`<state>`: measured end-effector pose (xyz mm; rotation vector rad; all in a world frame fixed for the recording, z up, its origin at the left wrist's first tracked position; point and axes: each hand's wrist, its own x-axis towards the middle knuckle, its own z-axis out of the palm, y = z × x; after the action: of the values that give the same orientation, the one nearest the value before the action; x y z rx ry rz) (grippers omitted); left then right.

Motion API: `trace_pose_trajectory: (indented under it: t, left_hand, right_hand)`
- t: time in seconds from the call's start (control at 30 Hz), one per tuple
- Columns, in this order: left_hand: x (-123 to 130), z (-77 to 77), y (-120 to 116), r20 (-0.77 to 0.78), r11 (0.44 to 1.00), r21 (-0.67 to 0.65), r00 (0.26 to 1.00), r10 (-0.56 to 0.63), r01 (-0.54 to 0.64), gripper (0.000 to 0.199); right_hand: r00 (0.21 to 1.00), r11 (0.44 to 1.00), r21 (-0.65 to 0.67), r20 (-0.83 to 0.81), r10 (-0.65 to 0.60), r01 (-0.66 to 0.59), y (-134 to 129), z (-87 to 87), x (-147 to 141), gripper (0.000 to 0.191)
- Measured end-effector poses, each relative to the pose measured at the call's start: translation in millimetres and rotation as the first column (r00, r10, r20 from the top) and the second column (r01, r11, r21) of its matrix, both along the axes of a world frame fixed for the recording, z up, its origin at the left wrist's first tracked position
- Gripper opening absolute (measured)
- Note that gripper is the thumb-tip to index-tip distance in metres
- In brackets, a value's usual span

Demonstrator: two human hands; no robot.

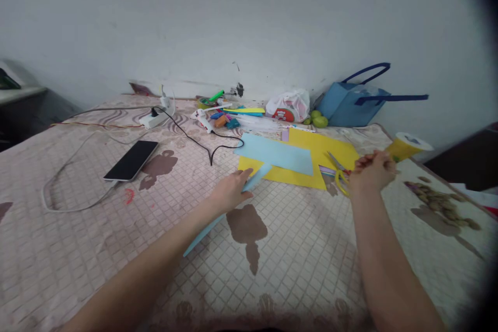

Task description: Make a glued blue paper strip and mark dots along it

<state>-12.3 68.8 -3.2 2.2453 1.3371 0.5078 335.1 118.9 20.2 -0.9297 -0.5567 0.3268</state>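
My left hand [231,190] is closed on a long light-blue paper strip [257,176], one end pointing at the sheets and the other trailing below my wrist. On the right, my right hand [371,170] grips a yellow paper cup [404,149], tilted with its white rim facing away to the right. Scissors [341,182] with yellow handles lie just left of that hand. Between the hands, a light-blue paper sheet [276,154] rests on yellow paper sheets [327,148].
A phone [131,161] on a white cable lies at left, near a power strip [155,118]. At the back are a glue gun [202,119], a plastic bag [288,105], green fruit [319,121] and a blue bag [350,105]. Brownish pieces [441,202] show at right.
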Motion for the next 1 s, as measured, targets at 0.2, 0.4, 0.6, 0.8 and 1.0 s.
trace_pose_trajectory:
  t: [0.2,0.4,0.6,0.8,1.0]
  left_hand:
    - [8,4.1,-6,-0.237,0.939,0.244,0.954,-0.183,0.241,0.045]
    - [11,0.1,-9,-0.300,0.901,0.254,0.915,-0.272,0.351,0.034]
    - [19,-1.6,-16,-0.177,0.904,0.276,0.942,-0.285,0.325,0.023]
    - [12,19.4,-17,-0.105,0.825,0.401,0.915,-0.390,0.397,0.021]
    - [-51,56.9,7,-0.055,0.870,0.418,0.948,0.312,-0.262,0.019]
  right_hand:
    - [0.967,0.979,-0.138,0.183,0.176,-0.152,-7,-12.3,-41,0.023]
    - [0.582,0.787,-0.467,0.532,0.615,-0.404,-26,-24.3,-115,0.023]
    - [0.053,0.667,-0.492,0.782,0.621,-0.560,-64,-13.4,-155,0.031]
    - [0.454,0.807,-0.447,0.669,0.588,-0.386,-55,-20.8,-151,0.028]
    - [0.842,0.964,-0.257,0.504,0.195,-0.069,-14,-22.7,-67,0.032]
